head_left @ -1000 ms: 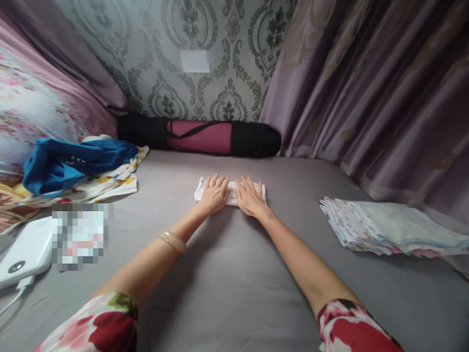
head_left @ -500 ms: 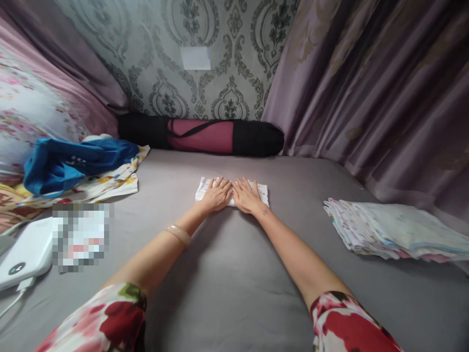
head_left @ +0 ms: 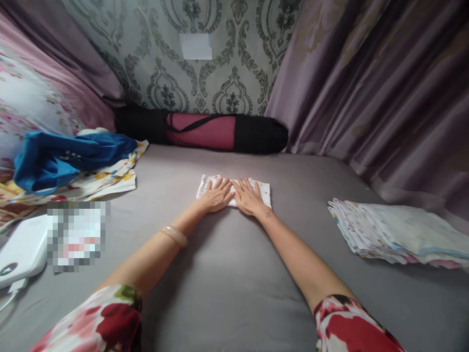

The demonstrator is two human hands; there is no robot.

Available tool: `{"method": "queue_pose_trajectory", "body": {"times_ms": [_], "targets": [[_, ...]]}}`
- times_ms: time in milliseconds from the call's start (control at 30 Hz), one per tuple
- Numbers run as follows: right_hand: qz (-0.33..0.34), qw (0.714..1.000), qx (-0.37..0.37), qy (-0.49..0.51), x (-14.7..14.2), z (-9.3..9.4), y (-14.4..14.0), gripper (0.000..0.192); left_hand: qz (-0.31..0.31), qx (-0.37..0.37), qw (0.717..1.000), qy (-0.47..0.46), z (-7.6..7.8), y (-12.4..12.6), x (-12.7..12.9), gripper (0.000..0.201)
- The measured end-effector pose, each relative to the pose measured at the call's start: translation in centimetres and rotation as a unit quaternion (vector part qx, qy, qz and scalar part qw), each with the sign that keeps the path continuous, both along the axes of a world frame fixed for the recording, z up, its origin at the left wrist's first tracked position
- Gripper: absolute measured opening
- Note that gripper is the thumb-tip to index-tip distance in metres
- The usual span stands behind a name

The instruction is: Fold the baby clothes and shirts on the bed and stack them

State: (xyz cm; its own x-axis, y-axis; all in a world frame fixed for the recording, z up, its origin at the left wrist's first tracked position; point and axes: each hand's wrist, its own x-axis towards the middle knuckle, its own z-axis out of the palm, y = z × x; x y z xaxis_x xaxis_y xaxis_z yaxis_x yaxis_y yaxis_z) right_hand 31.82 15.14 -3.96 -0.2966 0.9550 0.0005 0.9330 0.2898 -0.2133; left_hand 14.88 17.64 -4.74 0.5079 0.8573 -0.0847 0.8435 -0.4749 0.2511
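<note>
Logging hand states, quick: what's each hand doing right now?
Left hand: open, palm down on the white cloth.
Right hand: open, palm down on the same cloth.

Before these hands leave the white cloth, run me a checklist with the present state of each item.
1. Left hand flat on the folded white cloth: ok.
2. Right hand flat on the same cloth: ok.
3. Cloth apart from the stack of folded cloths on the right: ok.
4. Stack's edges even: not ok; the layers fan out at its near-left side.
5. Cloth smooth beneath the palms: cannot tell; the hands cover it.
6. Blue garment and white device apart from the cloth: ok, both lie off to the left.
</note>
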Motion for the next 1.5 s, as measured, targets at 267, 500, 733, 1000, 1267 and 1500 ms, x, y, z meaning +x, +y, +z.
{"method": "queue_pose_trajectory", "body": {"times_ms": [267, 500, 733, 1000, 1267, 1500], "targets": [[0.006, 0.997, -0.064, 0.047, 0.8, 0.0, 0.7, 0.058, -0.057, -0.095, 0.994, 0.015, 1.5, 1.0, -1.0, 0.09], [0.004, 0.998, -0.03, 0.047, 0.6, -0.1, 0.4, 0.057, -0.06, -0.093, 0.994, 0.01, 1.6, 1.0, -1.1, 0.105], [-0.003, 1.0, 0.006, 0.018, 0.2, -0.8, 0.2, 0.055, -0.057, -0.09, 0.994, 0.025, 0.7, 1.4, -1.0, 0.109], [-0.001, 0.998, -0.053, 0.023, 0.8, 1.5, 0.1, 0.057, -0.055, -0.047, 0.997, 0.001, 1.5, 1.5, -1.4, 0.1], [-0.014, 1.0, -0.003, 0.008, 2.3, -0.4, -0.2, 0.059, 0.024, 0.059, 0.998, 0.003, -0.8, 1.3, -2.0, 0.079], [-0.014, 1.0, -0.013, 0.006, 1.9, 0.0, -0.3, 0.058, 0.028, 0.056, 0.998, 0.018, -0.8, 1.0, -1.9, 0.08]]}}
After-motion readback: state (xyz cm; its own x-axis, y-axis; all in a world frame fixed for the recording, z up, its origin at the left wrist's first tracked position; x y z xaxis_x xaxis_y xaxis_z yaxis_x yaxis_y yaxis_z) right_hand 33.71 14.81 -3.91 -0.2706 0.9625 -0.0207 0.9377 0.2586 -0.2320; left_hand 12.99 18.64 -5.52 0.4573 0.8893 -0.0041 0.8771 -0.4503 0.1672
